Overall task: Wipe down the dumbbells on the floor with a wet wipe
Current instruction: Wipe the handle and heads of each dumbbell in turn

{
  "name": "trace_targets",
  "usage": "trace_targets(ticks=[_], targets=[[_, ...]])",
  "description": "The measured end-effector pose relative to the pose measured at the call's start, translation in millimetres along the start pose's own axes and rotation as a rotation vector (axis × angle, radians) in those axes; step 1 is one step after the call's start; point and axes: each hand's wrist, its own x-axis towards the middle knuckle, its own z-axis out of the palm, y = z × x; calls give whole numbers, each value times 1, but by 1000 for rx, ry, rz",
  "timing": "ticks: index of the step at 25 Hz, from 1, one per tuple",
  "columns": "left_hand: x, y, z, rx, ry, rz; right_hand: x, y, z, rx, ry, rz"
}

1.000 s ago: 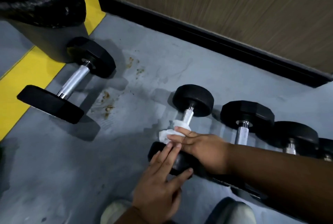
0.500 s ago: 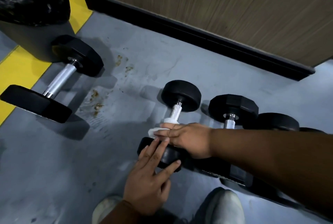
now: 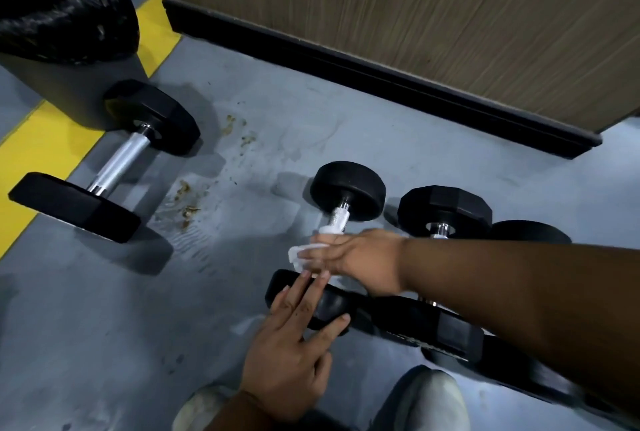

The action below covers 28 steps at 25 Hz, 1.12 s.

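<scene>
Right hand reaches in from the right, fingers wrapped round the white crumpled wet wipe and the knurled chrome handle of the small round-headed black rubber dumbbell; wipe sits on the near part of the handle, bunched out past the fingertips; this dumbbell lies on the grey painted floor, far head pointing toward the wall, near head under the left hand. Left hand comes up from the bottom edge, fingers straight and spread, pressing flat on the near black head, thumb lying along its near side; nothing gripped. Just right of it, a row of black hex-headed dumbbells, mostly hidden by the right forearm; count unclear. Well apart to the left, a larger black hex-headed dumbbell with bare chrome handle, near head over the yellow floor stripe; brown stains on the floor between the two. Black plastic bin bag top left; wood-grain wall panel with black skirting behind; two light shoe tips at bottom edge.
</scene>
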Motion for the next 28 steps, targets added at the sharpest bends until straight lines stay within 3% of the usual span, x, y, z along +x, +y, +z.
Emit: trace_targets(ticks=[4, 10, 16, 22, 26, 28], targets=[[0, 5, 1, 17, -31, 5, 5, 24, -24, 8, 22, 205], [2, 10, 0, 27, -76, -5, -8, -11, 19, 117, 60, -38], [4, 14, 0, 52, -110, 35, 2, 29, -14, 46, 55, 196], [5, 16, 3, 63, -113, 102, -4, 9, 21, 49, 42, -50], [6, 22, 8, 49, -145, 124, -6, 36, -7, 27, 26, 168], [7, 25, 11, 43, -144, 156, -12, 29, 2, 38, 60, 169]])
